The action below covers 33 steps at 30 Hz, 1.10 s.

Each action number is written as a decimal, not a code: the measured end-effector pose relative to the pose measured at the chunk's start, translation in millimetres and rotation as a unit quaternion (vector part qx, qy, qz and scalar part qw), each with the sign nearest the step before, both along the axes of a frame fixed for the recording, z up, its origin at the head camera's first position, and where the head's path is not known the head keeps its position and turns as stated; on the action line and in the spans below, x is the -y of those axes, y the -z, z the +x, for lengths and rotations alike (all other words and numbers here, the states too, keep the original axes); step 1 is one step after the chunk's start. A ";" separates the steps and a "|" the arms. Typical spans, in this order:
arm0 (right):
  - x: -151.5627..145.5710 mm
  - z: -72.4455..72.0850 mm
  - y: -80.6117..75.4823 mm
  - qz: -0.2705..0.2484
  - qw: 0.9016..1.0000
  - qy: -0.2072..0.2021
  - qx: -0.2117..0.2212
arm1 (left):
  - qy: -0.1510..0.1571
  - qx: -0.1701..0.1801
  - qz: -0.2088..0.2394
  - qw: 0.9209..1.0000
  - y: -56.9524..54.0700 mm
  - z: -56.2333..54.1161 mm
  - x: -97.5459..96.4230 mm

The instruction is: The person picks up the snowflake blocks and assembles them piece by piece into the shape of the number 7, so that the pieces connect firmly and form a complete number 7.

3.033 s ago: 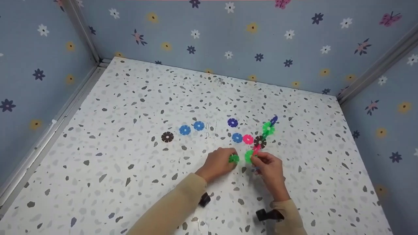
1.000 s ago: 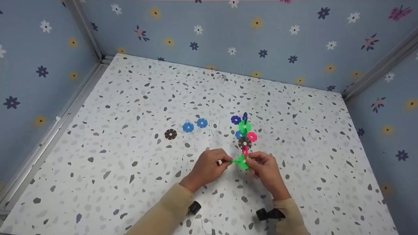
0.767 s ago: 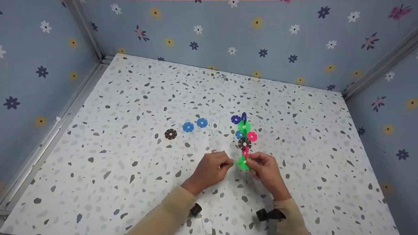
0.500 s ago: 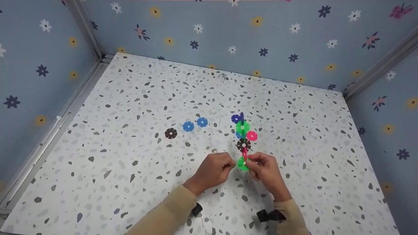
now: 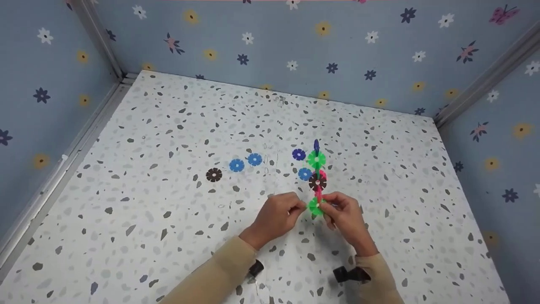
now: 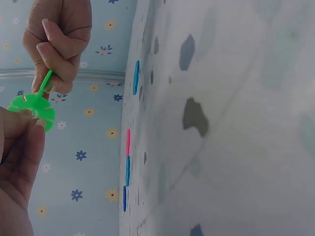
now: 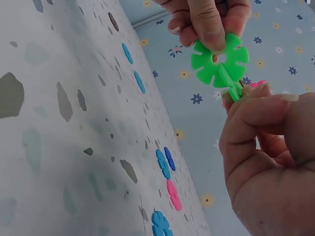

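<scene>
My left hand [image 5: 276,216] pinches a green notched plastic disc [image 6: 48,113], seen face-on in both wrist views and mostly hidden in the head view. Thumb and fingers of my right hand [image 5: 348,217] pinch another green disc [image 5: 314,207], the lowest of a chain. The two green discs meet notch to notch, crosswise. Above the right fingers the chain continues with a pink disc [image 5: 319,194], a dark brown disc [image 5: 312,183], a green disc [image 5: 316,159] and, edge-on at the top, a dark blue disc [image 5: 316,145].
Loose on the speckled tabletop [image 5: 168,253] lie a dark brown disc [image 5: 214,175], two blue discs [image 5: 236,165] further left, a dark blue disc [image 5: 298,154] and a blue disc [image 5: 304,174] beside the chain. A loose pink disc [image 5: 323,174] is partly hidden behind it. Patterned panels [image 5: 274,42] enclose the table.
Three seconds ago the green discs were apart and the chain leaned right. The left hand has brought its disc against the chain's lowest disc, and the chain now points straight away.
</scene>
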State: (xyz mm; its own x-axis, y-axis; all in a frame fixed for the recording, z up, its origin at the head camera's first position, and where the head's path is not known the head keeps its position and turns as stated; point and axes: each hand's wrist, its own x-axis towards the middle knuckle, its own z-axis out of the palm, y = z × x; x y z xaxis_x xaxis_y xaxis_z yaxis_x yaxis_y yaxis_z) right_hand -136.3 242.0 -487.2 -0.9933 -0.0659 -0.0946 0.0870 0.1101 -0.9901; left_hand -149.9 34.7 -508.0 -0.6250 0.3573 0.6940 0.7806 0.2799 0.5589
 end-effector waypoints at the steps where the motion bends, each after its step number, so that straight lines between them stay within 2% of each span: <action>1: -1.7 -1.0 -1.5 0.001 1.000 0.008 -0.004 | -0.012 0.010 -0.002 1.000 -0.5 -0.1 -3.0; 4: -7.9 -4.6 -6.8 0.013 0.999 0.042 -0.014 | -0.048 0.061 -0.015 0.997 -2.2 -0.6 -13.8; 7: -14.8 -7.3 -11.6 0.033 0.996 0.077 -0.019 | -0.079 0.141 -0.030 0.986 -3.3 -2.0 -25.2; 9: -19.4 -8.0 -13.2 0.043 0.994 0.096 -0.017 | -0.090 0.200 -0.048 0.975 -2.7 -4.0 -33.6; 12: -25.1 -7.7 -12.7 0.042 0.992 0.121 -0.015 | -0.083 0.285 -0.092 0.951 0.2 -9.7 -49.0; 15: -27.8 -6.0 -9.5 0.029 0.990 0.138 -0.020 | -0.064 0.339 -0.139 0.928 5.2 -16.4 -66.9; 16: -28.4 -5.0 -8.6 0.026 0.989 0.141 -0.023 | -0.064 0.347 -0.152 0.923 6.9 -18.3 -73.2; 17: -28.6 -4.1 -7.7 0.024 0.989 0.143 -0.024 | -0.065 0.347 -0.164 0.921 8.8 -19.8 -78.5; 20: -27.8 -1.3 -5.5 0.018 0.989 0.144 -0.025 | -0.084 0.325 -0.192 0.922 12.3 -20.6 -88.5; 23: -26.1 0.2 -4.6 0.004 0.989 0.143 -0.023 | -0.112 0.279 -0.222 0.928 14.7 -18.5 -91.0; 27: -25.3 0.9 -4.7 -0.012 0.989 0.143 -0.018 | -0.116 0.255 -0.244 0.929 16.3 -18.0 -90.0; 30: -25.8 1.4 -4.3 -0.013 0.990 0.141 -0.020 | -0.090 0.284 -0.234 0.925 15.3 -19.7 -87.0; 33: -24.0 1.4 -3.6 -0.014 0.990 0.135 -0.025 | -0.083 0.326 -0.198 0.921 14.0 -19.8 -82.0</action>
State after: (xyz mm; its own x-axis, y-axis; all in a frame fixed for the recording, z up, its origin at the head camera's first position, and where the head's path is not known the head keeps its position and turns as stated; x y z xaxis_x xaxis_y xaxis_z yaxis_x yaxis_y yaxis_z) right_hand -134.9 266.0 -483.6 -0.9783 0.2017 -0.0466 0.0601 0.0615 -0.9963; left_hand -169.7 116.7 -522.0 -0.9311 0.3646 -0.0113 0.2446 0.6470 0.7222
